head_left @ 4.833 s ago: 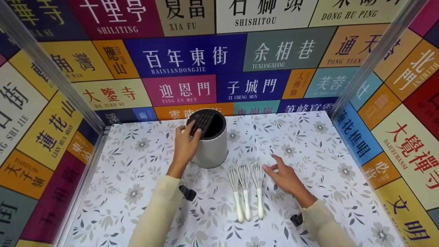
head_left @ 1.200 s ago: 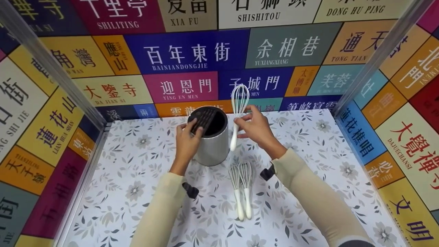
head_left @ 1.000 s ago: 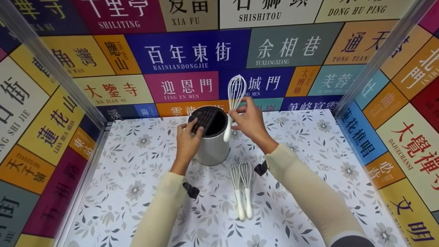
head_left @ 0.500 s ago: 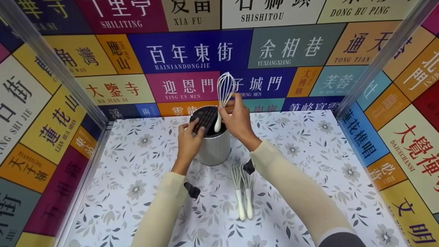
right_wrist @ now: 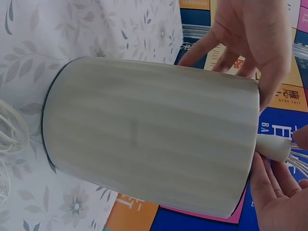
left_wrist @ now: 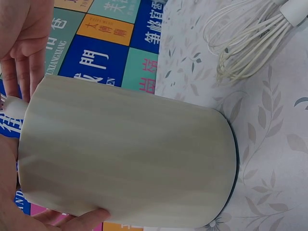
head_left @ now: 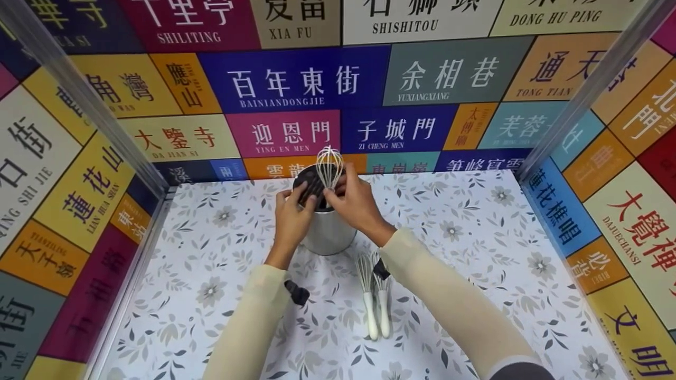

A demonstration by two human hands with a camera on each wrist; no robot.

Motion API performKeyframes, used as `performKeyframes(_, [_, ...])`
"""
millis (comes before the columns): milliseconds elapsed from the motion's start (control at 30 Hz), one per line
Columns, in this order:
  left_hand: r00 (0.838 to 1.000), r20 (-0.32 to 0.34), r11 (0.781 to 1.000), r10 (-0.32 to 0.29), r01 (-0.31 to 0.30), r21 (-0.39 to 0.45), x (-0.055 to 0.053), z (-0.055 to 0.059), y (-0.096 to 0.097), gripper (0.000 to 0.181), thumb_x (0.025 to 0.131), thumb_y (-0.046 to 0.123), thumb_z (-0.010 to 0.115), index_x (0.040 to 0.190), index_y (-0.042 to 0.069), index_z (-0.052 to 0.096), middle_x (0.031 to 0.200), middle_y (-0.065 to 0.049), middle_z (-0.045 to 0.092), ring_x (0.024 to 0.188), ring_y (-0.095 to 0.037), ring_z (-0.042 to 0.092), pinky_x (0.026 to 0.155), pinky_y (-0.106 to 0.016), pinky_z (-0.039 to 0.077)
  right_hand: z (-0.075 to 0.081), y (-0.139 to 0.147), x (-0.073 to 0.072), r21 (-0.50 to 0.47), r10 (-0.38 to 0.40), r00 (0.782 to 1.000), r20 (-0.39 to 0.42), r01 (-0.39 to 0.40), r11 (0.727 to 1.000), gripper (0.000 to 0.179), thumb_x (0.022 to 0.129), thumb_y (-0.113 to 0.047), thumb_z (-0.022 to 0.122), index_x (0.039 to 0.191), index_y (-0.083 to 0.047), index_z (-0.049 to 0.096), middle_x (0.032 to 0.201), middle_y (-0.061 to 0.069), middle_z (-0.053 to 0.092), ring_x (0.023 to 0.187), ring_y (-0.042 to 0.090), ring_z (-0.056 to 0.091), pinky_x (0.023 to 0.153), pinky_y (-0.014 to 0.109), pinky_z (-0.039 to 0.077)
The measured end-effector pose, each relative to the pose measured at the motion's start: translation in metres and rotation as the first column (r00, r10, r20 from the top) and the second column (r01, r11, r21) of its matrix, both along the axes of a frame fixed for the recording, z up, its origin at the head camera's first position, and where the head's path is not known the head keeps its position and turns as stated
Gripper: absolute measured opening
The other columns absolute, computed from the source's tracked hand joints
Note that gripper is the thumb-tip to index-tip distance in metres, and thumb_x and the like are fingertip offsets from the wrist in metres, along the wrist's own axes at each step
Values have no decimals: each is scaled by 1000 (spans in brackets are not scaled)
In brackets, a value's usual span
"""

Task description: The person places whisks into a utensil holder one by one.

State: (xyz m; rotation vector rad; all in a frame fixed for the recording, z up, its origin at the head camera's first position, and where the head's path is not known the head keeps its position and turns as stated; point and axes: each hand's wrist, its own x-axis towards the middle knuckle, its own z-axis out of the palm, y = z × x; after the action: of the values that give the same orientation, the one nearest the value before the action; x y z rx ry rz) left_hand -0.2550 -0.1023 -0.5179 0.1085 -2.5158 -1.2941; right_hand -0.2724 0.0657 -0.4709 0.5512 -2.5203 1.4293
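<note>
A pale grey cylindrical utensil holder (head_left: pixel 330 235) stands upright toward the back of the table, with a dark slotted insert (head_left: pixel 310 178) over part of its mouth. My left hand (head_left: pixel 291 219) grips its left rim; in the right wrist view that hand's fingers lie along the outer wall. Above the mouth, my right hand (head_left: pixel 358 205) pinches a wire whisk (head_left: pixel 329 164), wires up. The whisk's white handle (right_wrist: pixel 273 147) goes down behind the holder's rim, its lower end hidden. Two more whisks lie side by side on the table, a left one (head_left: pixel 371 316) and a right one (head_left: pixel 384 316).
A floral cloth (head_left: pixel 211 327) covers the table. Panels with coloured printed signs (head_left: pixel 285 79) stand at the back and both sides, joined by clear corner strips (head_left: pixel 567 89). The right forearm passes close above the lying whisks' wire ends.
My right hand took one whisk from the table, raised it, carried it left over the holder and lowered its handle into the mouth. The left hand has stayed on the rim.
</note>
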Motion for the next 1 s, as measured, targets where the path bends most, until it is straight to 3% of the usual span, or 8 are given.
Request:
performKeyframes(267, [1000,-10,1000,8,-8,-14,0,0,1,46,97,31,66,140,14,64,131,-26,52,119,-41,57,103,-53,45,-2,-2,5,17,12,1000,-28,-12,1000,70,91,-20,75,149,-6,39,102,8,67,87,15,72,77,25,59])
performKeyframes(567, [1000,-12,1000,12,-12,-14,-1,0,1,46,97,30,65,140,15,64,132,-25,53,119,-40,57,103,-52,45,-1,-1,10,57,18,998,-67,-14,998,66,90,-33,77,143,-10,47,115,15,68,90,26,71,80,39,60])
performKeyframes(800, [1000,-19,1000,10,-11,-12,-1,-1,1,46,97,29,65,140,14,64,132,-26,52,120,-40,57,103,-52,45,3,0,13,182,10,988,-153,18,983,58,90,-40,75,136,-10,55,127,10,67,112,26,67,93,40,56])
performKeyframes(1000, [1000,-14,1000,8,-8,-14,0,-1,0,47,97,31,65,140,14,64,132,-26,52,120,-41,57,104,-53,45,7,5,15,165,2,997,-79,12,986,64,90,-47,74,138,-11,51,124,10,66,107,26,67,89,40,57])
